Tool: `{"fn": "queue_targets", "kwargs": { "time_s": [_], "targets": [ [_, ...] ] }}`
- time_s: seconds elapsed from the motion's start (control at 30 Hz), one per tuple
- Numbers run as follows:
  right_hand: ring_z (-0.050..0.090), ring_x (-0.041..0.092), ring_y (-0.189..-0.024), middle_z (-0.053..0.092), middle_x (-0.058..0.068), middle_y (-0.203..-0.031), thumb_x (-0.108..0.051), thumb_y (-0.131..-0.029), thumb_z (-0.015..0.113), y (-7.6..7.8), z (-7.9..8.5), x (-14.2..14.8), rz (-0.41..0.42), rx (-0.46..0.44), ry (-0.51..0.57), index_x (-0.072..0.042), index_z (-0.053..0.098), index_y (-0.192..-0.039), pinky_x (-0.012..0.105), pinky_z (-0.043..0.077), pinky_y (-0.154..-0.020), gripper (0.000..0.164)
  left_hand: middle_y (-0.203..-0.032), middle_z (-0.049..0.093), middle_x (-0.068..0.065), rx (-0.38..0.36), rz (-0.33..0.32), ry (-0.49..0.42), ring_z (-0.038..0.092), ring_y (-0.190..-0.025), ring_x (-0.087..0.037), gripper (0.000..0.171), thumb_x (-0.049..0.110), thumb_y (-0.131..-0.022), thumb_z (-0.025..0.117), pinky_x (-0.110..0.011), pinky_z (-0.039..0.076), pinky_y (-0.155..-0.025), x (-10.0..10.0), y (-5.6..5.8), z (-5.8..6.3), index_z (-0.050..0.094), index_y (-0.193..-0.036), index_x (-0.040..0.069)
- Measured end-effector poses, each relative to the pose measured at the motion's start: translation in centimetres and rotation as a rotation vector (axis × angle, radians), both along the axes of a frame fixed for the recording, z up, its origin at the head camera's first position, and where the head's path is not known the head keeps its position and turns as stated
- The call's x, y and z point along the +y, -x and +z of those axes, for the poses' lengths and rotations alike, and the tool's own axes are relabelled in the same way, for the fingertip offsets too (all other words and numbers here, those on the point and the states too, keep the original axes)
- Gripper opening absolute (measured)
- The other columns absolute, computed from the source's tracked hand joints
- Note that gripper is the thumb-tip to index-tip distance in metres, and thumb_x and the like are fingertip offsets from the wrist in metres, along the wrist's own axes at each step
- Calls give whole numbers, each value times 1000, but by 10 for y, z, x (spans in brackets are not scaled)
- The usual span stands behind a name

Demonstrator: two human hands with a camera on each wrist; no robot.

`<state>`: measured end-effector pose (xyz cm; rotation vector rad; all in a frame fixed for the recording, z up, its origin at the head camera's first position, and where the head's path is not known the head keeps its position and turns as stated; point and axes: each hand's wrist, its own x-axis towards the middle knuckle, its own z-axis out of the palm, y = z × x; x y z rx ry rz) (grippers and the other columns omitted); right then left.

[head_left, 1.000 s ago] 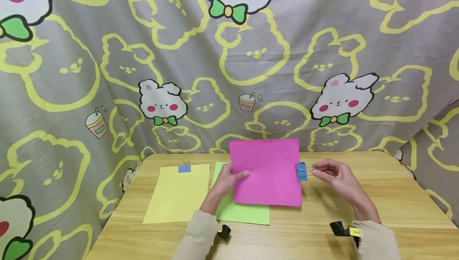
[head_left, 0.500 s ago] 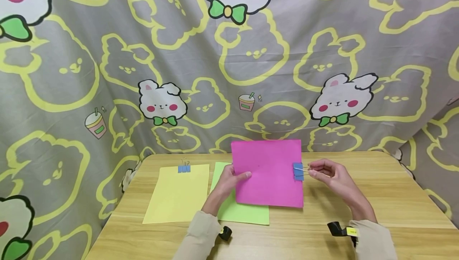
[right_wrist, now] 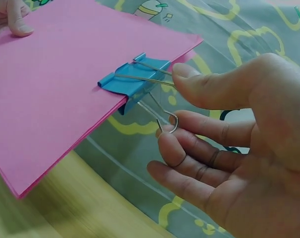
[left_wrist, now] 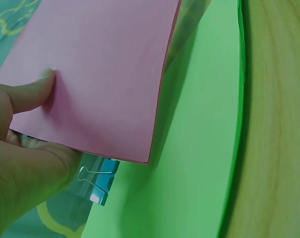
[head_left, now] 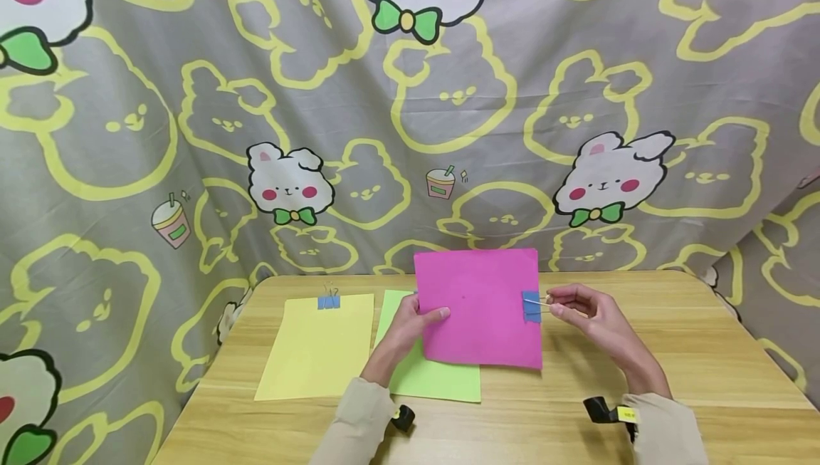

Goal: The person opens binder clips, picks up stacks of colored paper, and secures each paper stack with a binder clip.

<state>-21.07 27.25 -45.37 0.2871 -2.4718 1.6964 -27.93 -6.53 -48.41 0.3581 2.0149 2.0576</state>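
A stack of pink paper (head_left: 480,308) is held up at a tilt above the table. My left hand (head_left: 406,326) grips its left edge, thumb on the front face and fingers behind. On the stack's right edge sits a blue binder clip (head_left: 532,306). My right hand (head_left: 592,315) pinches the clip's wire handles; in the right wrist view the thumb (right_wrist: 189,82) lies on the upper handle and fingers are at the lower one. The clip's body (right_wrist: 132,77) straddles the paper edge there.
Green paper (head_left: 442,382) lies on the wooden table (head_left: 544,422) beneath the pink stack; the left wrist view shows a blue binder clip (left_wrist: 104,181) at its edge. To the left lies yellow paper (head_left: 320,351) with another blue clip (head_left: 329,302) at its top. A patterned curtain (head_left: 397,223) hangs behind.
The right hand and the blue clip have moved left, farther onto the pink stack. The pink paper and left hand have shifted slightly to the right.
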Motion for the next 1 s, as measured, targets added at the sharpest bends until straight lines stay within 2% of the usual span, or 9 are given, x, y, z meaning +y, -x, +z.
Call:
{"fn": "queue_targets", "kwargs": {
  "time_s": [0.23,0.5,0.67,0.83,0.93,1.0],
  "targets": [
    [67,5,-104,67,22,-124,-27,-101,69,0,-3,0,-14,-40,-13,1,63,-133,16,51,-87,43,-99,74,-11,-21,-9,18,73,-90,-22,27,5,-94,72,-38,59,-85,-3,0,-2,66,-117,-8],
    [65,-3,-106,67,19,-129,-32,-101,68,0,-2,1,-85,-46,8,2,58,-140,12,50,-89,53,-102,72,-8,-39,-105,-13,71,-92,-20,25,7,-100,65,-34,59,-82,-5,1,-3,63,-121,-6],
    [65,-4,-107,70,6,-128,-32,-101,68,-2,1,2,-147,-34,68,2,58,-140,11,49,-91,53,-100,71,-9,-59,-125,-49,71,-89,-18,27,6,-101,63,-33,60,-80,-5,4,-3,62,-124,-8],
    [68,0,-102,74,-9,-117,-29,-98,73,-1,6,1,-284,30,154,1,65,-133,12,51,-88,47,-100,72,-7,-75,-143,-104,71,-87,-17,35,5,-102,62,-37,61,-82,-4,6,-1,57,-134,-8],
    [68,-1,-99,73,-16,-111,-29,-96,75,-1,8,0,-341,54,151,0,67,-130,10,51,-85,45,-98,70,-5,-82,-165,-113,70,-86,-16,35,4,-103,60,-38,61,-82,-4,4,1,56,-137,-5],
    [68,-2,-99,73,-16,-111,-28,-96,75,-1,9,-1,-341,66,130,1,67,-130,10,50,-85,45,-96,70,-5,-77,-180,-99,70,-83,-16,32,3,-103,60,-38,62,-81,-4,2,2,58,-134,-7]
  ]
}}
